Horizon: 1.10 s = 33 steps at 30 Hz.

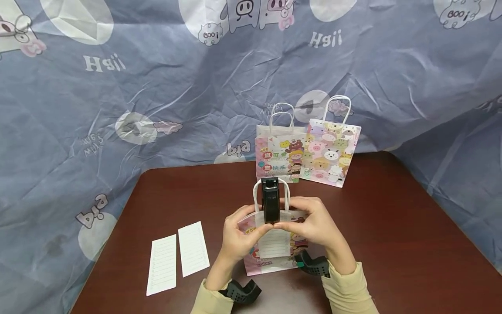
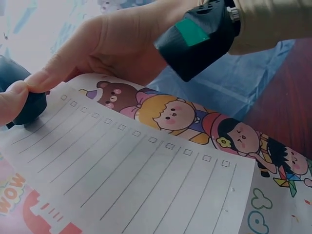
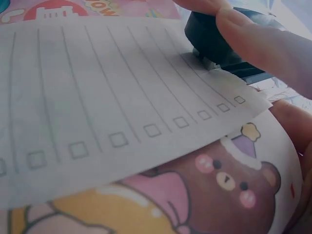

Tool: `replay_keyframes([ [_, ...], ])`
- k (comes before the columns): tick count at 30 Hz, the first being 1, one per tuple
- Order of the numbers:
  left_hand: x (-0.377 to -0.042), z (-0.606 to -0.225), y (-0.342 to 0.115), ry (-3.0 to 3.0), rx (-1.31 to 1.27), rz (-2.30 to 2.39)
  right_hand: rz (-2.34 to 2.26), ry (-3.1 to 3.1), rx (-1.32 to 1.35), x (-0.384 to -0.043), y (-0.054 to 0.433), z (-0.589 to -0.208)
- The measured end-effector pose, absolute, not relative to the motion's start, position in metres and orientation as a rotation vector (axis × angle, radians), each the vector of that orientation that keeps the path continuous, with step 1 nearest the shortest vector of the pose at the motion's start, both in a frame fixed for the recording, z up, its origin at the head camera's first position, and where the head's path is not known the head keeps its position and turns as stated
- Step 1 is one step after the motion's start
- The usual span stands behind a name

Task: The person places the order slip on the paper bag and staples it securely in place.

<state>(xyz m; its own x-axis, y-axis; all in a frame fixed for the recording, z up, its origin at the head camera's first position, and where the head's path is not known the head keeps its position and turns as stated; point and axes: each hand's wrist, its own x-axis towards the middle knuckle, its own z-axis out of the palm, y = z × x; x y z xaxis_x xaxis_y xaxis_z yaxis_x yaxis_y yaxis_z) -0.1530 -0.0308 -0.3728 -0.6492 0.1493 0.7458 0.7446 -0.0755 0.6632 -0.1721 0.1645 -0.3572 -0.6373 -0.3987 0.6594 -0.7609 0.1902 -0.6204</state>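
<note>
A black stapler (image 1: 271, 203) straddles the top edge of a cartoon-printed paper gift bag (image 1: 266, 267), between the bag's white handles. Under its near end lies a lined checklist sheet (image 1: 274, 246), flat against the bag's front. My left hand (image 1: 236, 239) and right hand (image 1: 317, 224) grip the stapler and the bag's top from either side. Both thumbs meet on the stapler's near end, seen in the left wrist view as a dark rounded tip (image 2: 33, 109). The other fingers reach behind the bag and are mostly hidden. In the right wrist view the stapler (image 3: 209, 41) touches the sheet near its edge.
Two loose lined sheets, a left one (image 1: 161, 265) and a right one (image 1: 194, 249), lie left of the bag. At the back stand more gift bags, one with party characters (image 1: 280, 152) and one with animal faces (image 1: 331, 152). A patterned cloth (image 1: 176, 109) hangs behind the table.
</note>
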Motion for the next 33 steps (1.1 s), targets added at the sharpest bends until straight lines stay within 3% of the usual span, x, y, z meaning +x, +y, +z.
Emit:
replay_keyframes([
  [12, -0.162, -0.403, -0.044, -1.731, -0.953, -1.852, 1.449, -2.066, 1.08, -0.17, 0.15, -0.366],
  [24, -0.154, -0.371, -0.05, -1.803, -1.018, -1.815, 1.411, -2.088, 1.081, -0.17, 0.151, -0.363],
  [33, -0.159, -0.37, -0.045, -1.814, -1.032, -1.851, 1.42, -2.262, 1.047, -0.171, 0.163, -0.351],
])
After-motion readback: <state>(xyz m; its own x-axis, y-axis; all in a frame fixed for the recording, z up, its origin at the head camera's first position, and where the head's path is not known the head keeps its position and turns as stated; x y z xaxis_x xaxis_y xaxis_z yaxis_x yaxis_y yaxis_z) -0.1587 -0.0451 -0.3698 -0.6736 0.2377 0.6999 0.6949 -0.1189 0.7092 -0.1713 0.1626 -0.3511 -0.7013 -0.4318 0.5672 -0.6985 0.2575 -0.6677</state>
